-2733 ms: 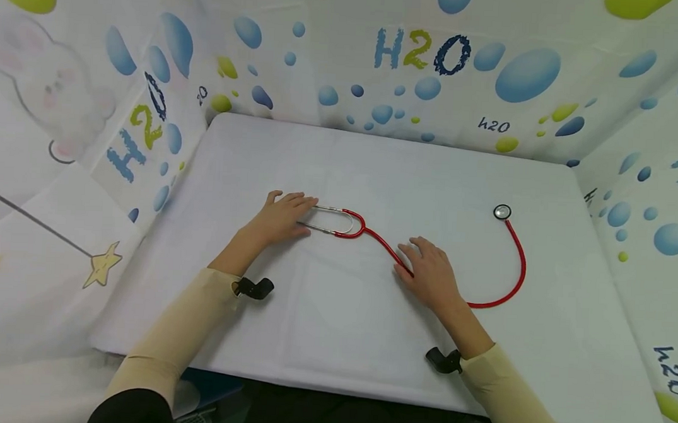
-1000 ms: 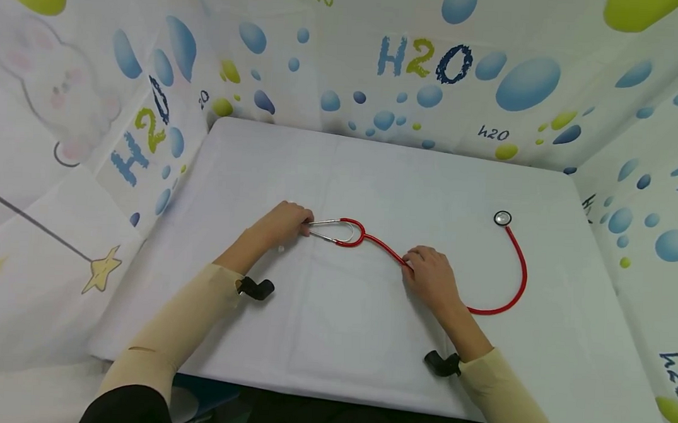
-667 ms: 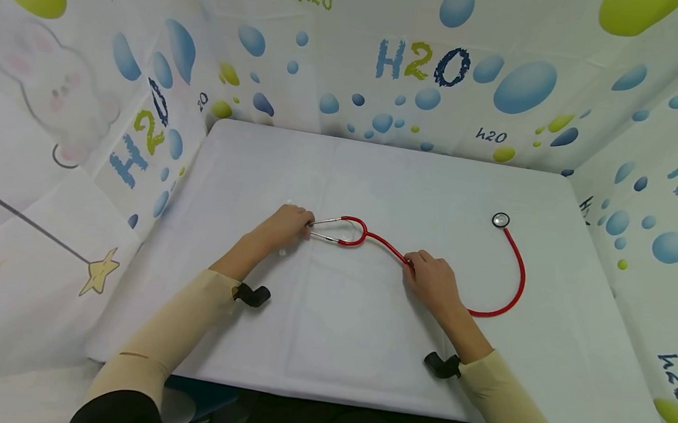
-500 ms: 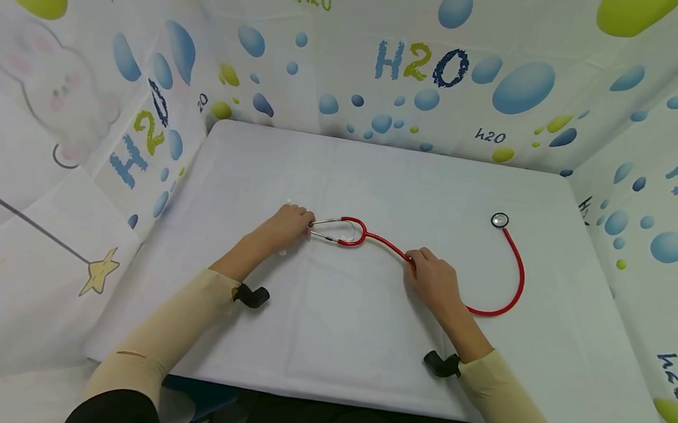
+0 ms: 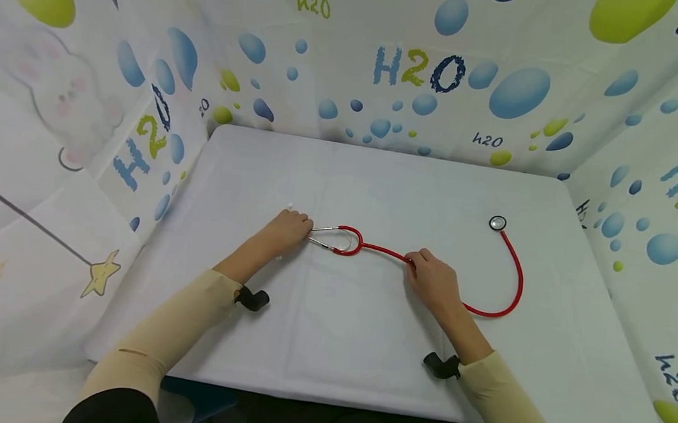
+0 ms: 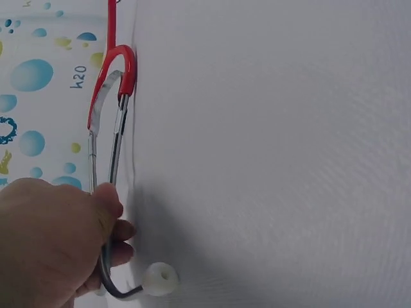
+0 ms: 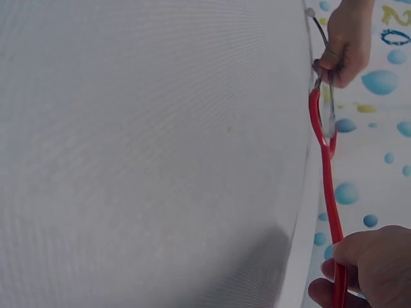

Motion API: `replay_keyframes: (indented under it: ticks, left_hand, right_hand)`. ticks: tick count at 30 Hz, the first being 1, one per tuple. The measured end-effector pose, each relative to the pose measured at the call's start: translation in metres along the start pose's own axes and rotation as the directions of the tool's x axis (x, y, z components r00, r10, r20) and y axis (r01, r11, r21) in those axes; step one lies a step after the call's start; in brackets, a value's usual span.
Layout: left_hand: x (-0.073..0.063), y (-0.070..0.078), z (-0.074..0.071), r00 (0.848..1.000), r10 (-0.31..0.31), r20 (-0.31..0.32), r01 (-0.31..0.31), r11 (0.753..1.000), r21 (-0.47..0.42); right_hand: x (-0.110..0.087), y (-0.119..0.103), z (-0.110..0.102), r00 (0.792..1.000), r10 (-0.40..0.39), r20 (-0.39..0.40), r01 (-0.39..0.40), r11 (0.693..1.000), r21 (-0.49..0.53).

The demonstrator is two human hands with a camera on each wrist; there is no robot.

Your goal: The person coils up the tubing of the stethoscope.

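A stethoscope with red tubing (image 5: 384, 250) stretches across the white table between two hands. My left hand (image 5: 286, 230) grips its metal ear tubes near the ear tips; in the left wrist view one white ear tip (image 6: 160, 278) sticks out below the fingers. Farther along, my right hand (image 5: 434, 280) pinches the red tube about midway, with thumb and fingers around it in the right wrist view. From there the tube curves right and back up to the round black-rimmed chest piece (image 5: 497, 223), which lies on the table.
The white-covered table (image 5: 333, 337) is enclosed at the back and sides by a white curtain (image 5: 346, 48) printed with blue and green drops. Black wrist cameras (image 5: 252, 298) sit at both sleeves.
Both hands went from lying relaxed over the stethoscope to gripping it. Just now the ear tubes and left hand have shifted slightly, and the tube between the hands looks straighter.
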State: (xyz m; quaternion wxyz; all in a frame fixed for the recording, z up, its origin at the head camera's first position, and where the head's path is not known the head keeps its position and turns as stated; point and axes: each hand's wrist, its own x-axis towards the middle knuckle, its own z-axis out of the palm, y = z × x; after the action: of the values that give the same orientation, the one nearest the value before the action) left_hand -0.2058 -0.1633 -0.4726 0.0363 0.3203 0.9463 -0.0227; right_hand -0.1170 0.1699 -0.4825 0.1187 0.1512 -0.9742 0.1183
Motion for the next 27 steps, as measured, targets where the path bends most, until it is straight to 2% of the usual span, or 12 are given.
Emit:
replay_keyframes:
  ticks: [3,7,11,17,22,27]
  left_hand:
    - [-0.001,-0.002,0.002,1.000,0.008,-0.011,-0.008,0.999,-0.052]
    - [-0.001,-0.006,0.006,0.999,-0.012,-0.037,0.006,0.987,-0.160]
    - [0.001,-0.005,0.004,0.995,-0.016,-0.103,-0.007,0.974,-0.225]
    - [0.003,0.007,-0.007,0.980,-0.013,-0.198,-0.037,0.968,-0.248]
    - [0.005,0.016,-0.016,0.976,-0.043,-0.214,-0.012,0.968,-0.249]
    - [0.012,0.020,-0.018,0.967,-0.046,-0.249,-0.013,0.973,-0.230]
  right_hand:
    - [-0.002,0.001,0.000,1.000,0.014,-0.003,-0.014,1.000,0.009]
    - [-0.003,0.002,0.000,0.999,0.032,-0.014,-0.031,0.999,0.029]
    - [-0.002,0.000,0.000,1.000,0.025,0.006,-0.026,0.999,0.048]
    - [0.000,-0.010,0.003,0.994,-0.027,0.103,0.023,0.999,0.041]
    - [0.000,-0.018,0.005,0.987,-0.075,0.145,0.068,0.996,0.052]
    - [0.002,-0.027,0.002,0.981,-0.097,0.167,0.085,0.993,0.080]
